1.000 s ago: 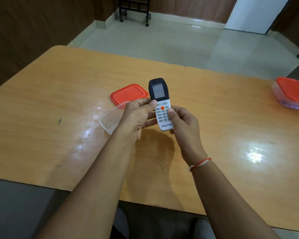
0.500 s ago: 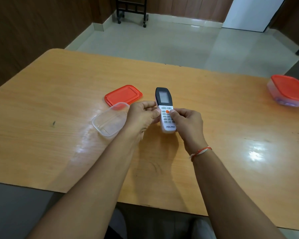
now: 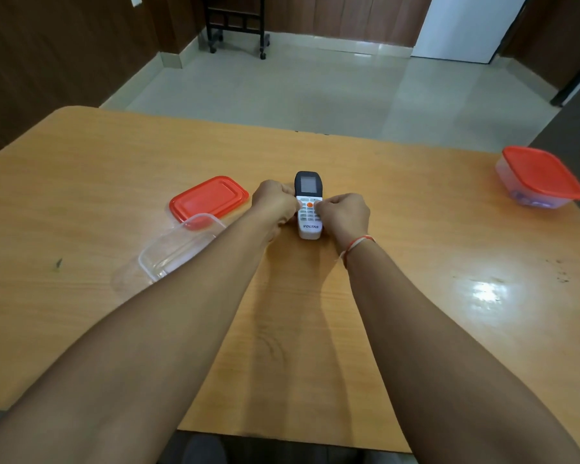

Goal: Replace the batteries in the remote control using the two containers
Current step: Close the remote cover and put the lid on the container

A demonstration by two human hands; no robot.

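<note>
A white remote control (image 3: pixel 308 209) with a dark screen end lies button side up at the middle of the wooden table (image 3: pixel 416 229). My left hand (image 3: pixel 273 205) grips its left edge and my right hand (image 3: pixel 344 216) grips its right edge, thumbs on the buttons. An open clear container (image 3: pixel 178 249) sits left of my left forearm, and its orange lid (image 3: pixel 208 197) lies flat just beyond it. A second clear container with an orange lid on (image 3: pixel 541 177) stands at the far right edge. No batteries are visible.
The table's far edge runs across the view, with tiled floor beyond it. A dark wheeled stand (image 3: pixel 236 25) is by the far wall. Small dark marks (image 3: pixel 57 264) dot the tabletop at left and right.
Both hands have lowered the remote from in front of me down and away onto the tabletop. The screen end now points away, flat on the wood.
</note>
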